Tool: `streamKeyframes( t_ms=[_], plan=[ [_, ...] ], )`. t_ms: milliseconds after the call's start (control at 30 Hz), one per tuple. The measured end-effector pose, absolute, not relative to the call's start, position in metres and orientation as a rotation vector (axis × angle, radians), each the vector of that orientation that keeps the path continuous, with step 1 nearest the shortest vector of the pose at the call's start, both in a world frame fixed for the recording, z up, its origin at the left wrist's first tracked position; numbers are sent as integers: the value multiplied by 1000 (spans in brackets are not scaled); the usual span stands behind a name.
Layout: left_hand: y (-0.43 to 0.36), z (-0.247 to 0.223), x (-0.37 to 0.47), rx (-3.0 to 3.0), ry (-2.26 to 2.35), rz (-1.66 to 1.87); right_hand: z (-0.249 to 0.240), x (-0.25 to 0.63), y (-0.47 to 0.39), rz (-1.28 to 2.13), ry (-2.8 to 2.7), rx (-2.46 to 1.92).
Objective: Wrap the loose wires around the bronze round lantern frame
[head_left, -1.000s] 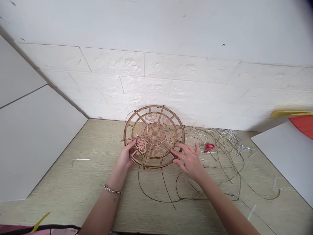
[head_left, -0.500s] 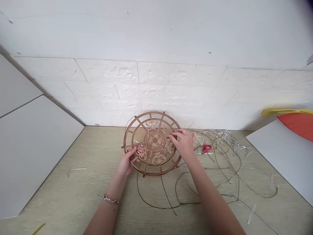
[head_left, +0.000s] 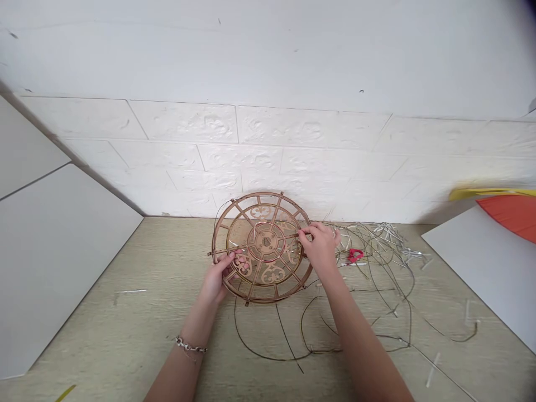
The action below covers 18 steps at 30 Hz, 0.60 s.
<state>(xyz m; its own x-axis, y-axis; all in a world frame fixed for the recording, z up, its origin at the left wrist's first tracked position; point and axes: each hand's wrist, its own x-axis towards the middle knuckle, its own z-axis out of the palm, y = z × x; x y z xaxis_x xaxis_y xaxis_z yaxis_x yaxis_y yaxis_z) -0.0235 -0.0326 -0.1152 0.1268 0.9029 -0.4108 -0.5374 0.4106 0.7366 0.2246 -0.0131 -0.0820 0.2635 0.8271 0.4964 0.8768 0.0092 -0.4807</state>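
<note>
A round copper-coloured metal frame with spokes and scroll ornaments is held tilted above the table. At its lower left rim is my left hand, its fingers wrapped round the frame and a bracelet on the wrist. My right hand is at the frame's right side, thumb and forefinger pinched at a spoke; anything thin between the fingertips is too small to make out. Dark wires hang or lie below the frame.
Tangled wires and white strips lie on the table at right, with a red piece among them. A white brick-pattern wall stands behind. Grey boards flank both sides; orange and yellow items are at far right.
My right hand has moved slightly right, outward along the frame, and its fingertips are closer together. My left hand and the frame are almost unmoved.
</note>
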Motion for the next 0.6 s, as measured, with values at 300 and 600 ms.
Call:
streamKeyframes(
  t_ms=[300,600],
  plan=[
    [-33,-115,-23,479,900,1109,-80,218,-14,-42,-1471,-1827],
    [-34,-111,-23,474,932,1115,-79,221,-16,-1,-1443,-1803]
  ],
)
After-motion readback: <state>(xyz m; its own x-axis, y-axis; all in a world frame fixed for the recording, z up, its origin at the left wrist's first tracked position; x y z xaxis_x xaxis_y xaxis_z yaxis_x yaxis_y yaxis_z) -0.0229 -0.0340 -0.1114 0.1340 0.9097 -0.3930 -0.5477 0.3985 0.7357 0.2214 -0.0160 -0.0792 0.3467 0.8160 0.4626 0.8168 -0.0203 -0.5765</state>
